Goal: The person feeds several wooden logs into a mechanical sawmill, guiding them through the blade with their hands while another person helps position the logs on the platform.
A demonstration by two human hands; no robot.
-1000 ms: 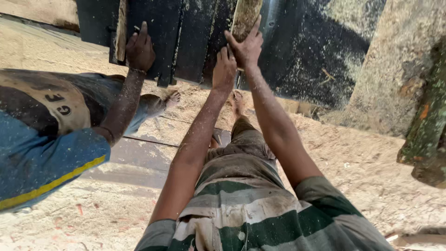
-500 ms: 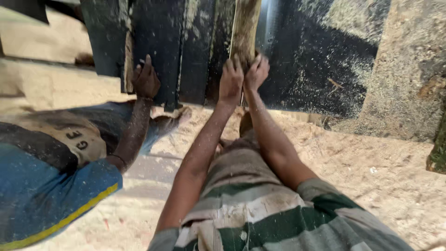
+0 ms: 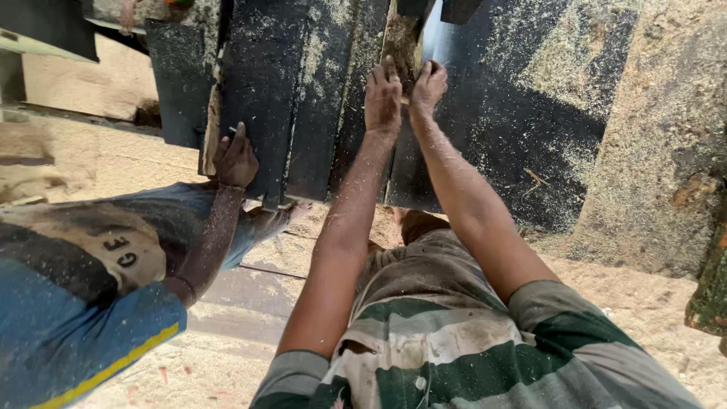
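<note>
Since the frame 0.5 s ago, your 2 hands have kept their place at the near end of the narrow wooden strip (image 3: 403, 42), while the view has drawn closer and tipped, so the dark planks fill more of the upper field. Your left hand (image 3: 383, 95) lies against the strip's left face, fingers curled onto it; your right hand (image 3: 428, 85) presses the right face, fingers bent over the edge. Both hands clasp the strip between them, a close, narrow grip. The strip runs up out of view between the black sawdust-covered boards (image 3: 303, 98) on the left and the dark dusty surface (image 3: 522, 113) on the right. A co-worker's hand (image 3: 236, 157) rests flat on the lower edge of the black boards, well apart from yours; that person's blue sleeve (image 3: 76, 333) crosses the lower left. Sawdust (image 3: 666, 303) covers the ground at right.
</note>
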